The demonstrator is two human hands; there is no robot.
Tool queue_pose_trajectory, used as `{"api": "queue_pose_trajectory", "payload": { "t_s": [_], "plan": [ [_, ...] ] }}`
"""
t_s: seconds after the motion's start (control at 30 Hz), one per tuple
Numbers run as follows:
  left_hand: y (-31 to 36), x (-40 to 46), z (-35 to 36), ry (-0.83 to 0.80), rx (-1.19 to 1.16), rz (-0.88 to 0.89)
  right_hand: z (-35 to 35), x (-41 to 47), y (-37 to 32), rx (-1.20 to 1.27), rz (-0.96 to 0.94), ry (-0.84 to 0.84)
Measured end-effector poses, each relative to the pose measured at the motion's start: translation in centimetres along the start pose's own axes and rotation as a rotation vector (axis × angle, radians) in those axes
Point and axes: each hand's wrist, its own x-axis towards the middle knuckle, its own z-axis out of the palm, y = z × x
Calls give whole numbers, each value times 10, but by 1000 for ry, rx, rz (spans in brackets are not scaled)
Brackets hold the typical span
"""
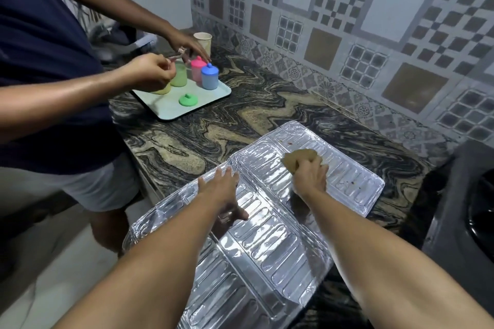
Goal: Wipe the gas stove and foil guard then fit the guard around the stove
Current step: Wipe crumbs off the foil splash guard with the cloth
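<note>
1. Foil guard: silver, ribbed, hinged-panel foil guard [267,235] lies flat on the dark swirled-stone surface [240,120]; its near end overhangs the surface's edge. Small brown specks show on the far panel.
2. Right hand [311,175]: fingers curled round a tan wiping cloth [296,159], pressing it onto the guard's far panel.
3. Left hand [223,189]: laid flat on the middle panel, fingers straight and slightly spread, thumb out to the side.
4. Black gas stove [465,211]: at the right edge of the surface, just beside the guard, only partly in view.
5. Second person [40,67] in a dark shirt and pale shorts stands at the left, both hands over a pale rectangular tray [203,104].
6. Tray holds small plastic jars: a blue lidded one [209,76], a pink lidded one [198,69], green and yellow open ones; a loose green lid [188,100] lies flat on it.
7. Paper cup [203,40] stands behind the tray, near the patterned tile wall [347,21].
</note>
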Motion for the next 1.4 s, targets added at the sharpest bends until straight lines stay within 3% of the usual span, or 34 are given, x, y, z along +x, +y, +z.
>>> {"api": "queue_pose_trajectory", "payload": {
  "t_s": [0.27,0.33,0.53,0.73,0.9,0.97,1.07,1.23,1.3,1.4],
  "plan": [
    [1,-2,-5,-12,19,-9,23,-23,-66,40,-536,-88],
    [2,-1,-4,-10,15,-26,29,-25,-68,14,-579,-86],
    [-6,4,3,9,5,17,19,19,-51,-96,-412,-41],
    [-7,6,4,1,4,25,-10,52,9,-186,-81,2],
    [-6,5,1,-6,52,37,-37,47,38,-247,93,-125],
    [-5,4,0,-7,46,33,-47,39,28,-119,153,-86],
    [-4,0,-2,-3,29,32,-55,19,9,309,333,36],
    [-4,-6,-4,4,42,51,-53,-10,0,1030,427,-110],
    [-3,-8,-3,8,29,43,-49,-20,5,1111,468,-93],
    [-2,-8,-3,7,22,37,-47,-30,12,983,434,-41]
  ]
}}
